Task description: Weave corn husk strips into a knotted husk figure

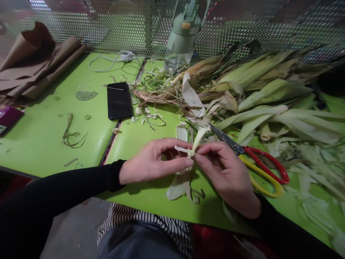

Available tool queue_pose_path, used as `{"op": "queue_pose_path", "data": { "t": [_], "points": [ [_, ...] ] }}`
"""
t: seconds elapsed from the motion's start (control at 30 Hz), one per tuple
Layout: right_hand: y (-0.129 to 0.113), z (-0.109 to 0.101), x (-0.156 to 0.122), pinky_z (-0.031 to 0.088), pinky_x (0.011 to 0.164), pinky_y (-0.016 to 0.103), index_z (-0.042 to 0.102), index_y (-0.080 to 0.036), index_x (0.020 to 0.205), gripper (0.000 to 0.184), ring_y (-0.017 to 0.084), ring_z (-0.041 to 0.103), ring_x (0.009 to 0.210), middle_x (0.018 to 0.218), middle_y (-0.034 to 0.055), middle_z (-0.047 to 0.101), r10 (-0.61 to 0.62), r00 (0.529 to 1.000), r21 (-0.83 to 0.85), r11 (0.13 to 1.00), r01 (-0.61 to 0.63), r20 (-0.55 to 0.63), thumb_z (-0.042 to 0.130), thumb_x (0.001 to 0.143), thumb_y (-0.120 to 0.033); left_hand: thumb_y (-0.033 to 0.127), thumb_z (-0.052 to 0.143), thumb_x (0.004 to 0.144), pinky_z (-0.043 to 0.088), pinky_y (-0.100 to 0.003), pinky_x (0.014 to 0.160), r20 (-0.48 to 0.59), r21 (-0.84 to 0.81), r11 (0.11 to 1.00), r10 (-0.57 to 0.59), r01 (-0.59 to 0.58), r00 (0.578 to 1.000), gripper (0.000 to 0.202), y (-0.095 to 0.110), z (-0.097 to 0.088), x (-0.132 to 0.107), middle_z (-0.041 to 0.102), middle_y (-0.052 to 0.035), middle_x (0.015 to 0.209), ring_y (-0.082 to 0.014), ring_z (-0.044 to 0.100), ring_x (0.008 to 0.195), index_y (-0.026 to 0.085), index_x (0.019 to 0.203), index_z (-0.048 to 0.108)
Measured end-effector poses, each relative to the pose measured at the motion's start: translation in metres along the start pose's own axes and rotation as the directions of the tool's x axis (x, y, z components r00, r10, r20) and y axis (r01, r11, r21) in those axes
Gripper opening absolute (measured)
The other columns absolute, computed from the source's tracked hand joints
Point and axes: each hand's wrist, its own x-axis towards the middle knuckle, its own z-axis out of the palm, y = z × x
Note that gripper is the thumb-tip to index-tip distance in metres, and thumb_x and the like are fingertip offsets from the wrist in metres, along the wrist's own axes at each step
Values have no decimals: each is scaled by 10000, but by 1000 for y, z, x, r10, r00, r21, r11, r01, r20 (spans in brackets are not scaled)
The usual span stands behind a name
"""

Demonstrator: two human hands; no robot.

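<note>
Both hands meet over the front edge of the green bench (40, 136). The left hand (155, 162) and the right hand (229, 174) hold a knotted husk strip (191, 152) between them. Each grip is pressed together, thumb and forefinger pinching the pale strip on either side of its knot. The strip's loose ends stand up above the fingers and its broader leaves hang down onto the bench below them.

Just beyond the right hand lie scissors (238, 149) with one red and one yellow handle loop, blades pointing toward a pile of corn husks (269, 93) that covers the right half of the bench.

The only container is a pale green bottle (182, 39) standing upright at the back against the perforated metal wall (121, 25). Its lower part is clear, and I cannot tell what it holds. A small pale tag on it is too blurred to read.

A black phone (119, 100) lies face up with a dark screen, left of the husks. A white cable (113, 61) loops behind it. Folded brown paper (35, 68) sits at the far left, with a purple packet (8, 117) near it whose print is unreadable.
</note>
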Motion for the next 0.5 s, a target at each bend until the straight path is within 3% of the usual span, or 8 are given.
{"op": "queue_pose_path", "data": {
  "t": [0.13, 0.23, 0.33, 0.5],
  "points": [
    [-2, 0, 2, 469, 562, 262, 628, -240, 928, 185, 152, 604, 667, 792, 18, 655, 15, 998, -114, 993, -8, 58, 608, 927, -424, 284, 690, 856, 470, -221, 643, -1, -119, 993, -10, 10, 1000, 275, -8, 2, 3, 658, -18, 788, -94, 564, 675, 112, 1069, 663],
    [-6, 0, 4, 451, 553, 264, 621, -246, 883, 179, 143, 594, 613, 730, 7, 669, -35, 992, -214, 975, 61, 123, 540, 964, -383, 297, 703, 845, 456, -194, 599, 13, -163, 986, -44, 46, 999, 263, -9, 3, 4, 640, 1, 735, -80, 559, 633, 120, 1018, 610],
    [-12, -2, 3, 446, 563, 258, 614, -239, 797, 213, 126, 579, 566, 649, -13, 648, -76, 980, -233, 965, 119, 184, 520, 970, -321, 273, 727, 810, 414, -174, 542, 12, -74, 996, -45, 46, 999, 231, -3, 2, 2, 596, 25, 677, -70, 520, 590, 130, 939, 599],
    [-22, -8, 0, 419, 517, 258, 626, -230, 721, 282, 112, 541, 511, 596, -19, 626, -107, 960, -156, 976, 150, 257, 522, 968, -317, 180, 688, 805, 447, -180, 593, 37, 137, 989, 54, -58, 998, 116, 10, -3, -2, 640, -3, 741, -75, 538, 631, 120, 903, 676]
  ]
}}
